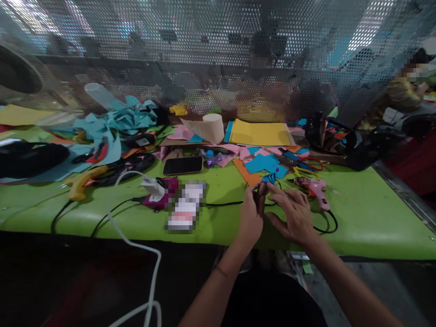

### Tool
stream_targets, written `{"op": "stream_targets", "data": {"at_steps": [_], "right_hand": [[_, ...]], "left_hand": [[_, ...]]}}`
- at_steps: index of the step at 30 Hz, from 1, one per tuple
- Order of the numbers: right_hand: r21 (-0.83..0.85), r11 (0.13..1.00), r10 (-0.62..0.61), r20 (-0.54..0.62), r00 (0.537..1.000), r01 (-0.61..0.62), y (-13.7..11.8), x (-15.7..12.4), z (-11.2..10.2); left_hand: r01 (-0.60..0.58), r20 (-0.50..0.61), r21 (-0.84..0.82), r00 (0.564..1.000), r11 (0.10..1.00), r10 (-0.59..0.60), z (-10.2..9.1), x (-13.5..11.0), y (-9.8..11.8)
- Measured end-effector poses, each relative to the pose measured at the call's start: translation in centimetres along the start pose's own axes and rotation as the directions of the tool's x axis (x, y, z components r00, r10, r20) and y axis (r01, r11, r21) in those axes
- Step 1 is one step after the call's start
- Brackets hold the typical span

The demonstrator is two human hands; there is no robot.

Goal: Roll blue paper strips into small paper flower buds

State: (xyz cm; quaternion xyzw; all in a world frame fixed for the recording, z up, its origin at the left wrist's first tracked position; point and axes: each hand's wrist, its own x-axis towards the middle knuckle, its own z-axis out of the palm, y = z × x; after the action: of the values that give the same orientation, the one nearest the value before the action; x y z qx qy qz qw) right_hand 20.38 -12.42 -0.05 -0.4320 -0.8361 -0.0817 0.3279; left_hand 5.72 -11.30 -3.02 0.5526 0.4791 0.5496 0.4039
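Both my hands meet above the green table [368, 222] near its front edge. My left hand [251, 215] pinches a small blue folded paper piece [270, 178] on a dark stem, fingers closed round it. Beside it, my right hand [295, 213] has its fingers spread and partly curled, fingertips touching the same piece. A pink glue gun [315, 190] with a lit red light lies just right of my right hand, its black cord [327, 225] looping past my wrist.
Cut blue, pink and orange paper scraps [264, 162], yellow sheets [260, 133], a paper roll [213, 127], a phone [183, 165], a yellow glue gun [81, 181], a white charger cable [136, 245] and scissors [303, 170] litter the table. Perforated metal screen [218, 50] behind. A person sits far right [408, 86].
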Motion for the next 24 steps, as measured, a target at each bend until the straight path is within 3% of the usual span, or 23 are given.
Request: {"op": "stream_targets", "data": {"at_steps": [10,19,24], "right_hand": [[-0.01,1.0,-0.018,-0.054,0.998,0.017,-0.02,-0.02,-0.07],[-0.04,0.999,-0.001,-0.024,1.0,0.0,-0.01,0.07,0.01],[-0.033,0.999,-0.014,-0.056,0.998,0.012,-0.01,0.12,-0.03]], "left_hand": [[-0.055,0.016,0.021,0.998,0.998,0.055,0.1,-0.23,-0.33],[-0.111,0.011,0.006,0.994,0.994,0.111,0.28,-0.36,-0.47],[-0.191,0.033,0.149,0.982,0.97,0.188,0.17,-0.47,-0.55]]}}
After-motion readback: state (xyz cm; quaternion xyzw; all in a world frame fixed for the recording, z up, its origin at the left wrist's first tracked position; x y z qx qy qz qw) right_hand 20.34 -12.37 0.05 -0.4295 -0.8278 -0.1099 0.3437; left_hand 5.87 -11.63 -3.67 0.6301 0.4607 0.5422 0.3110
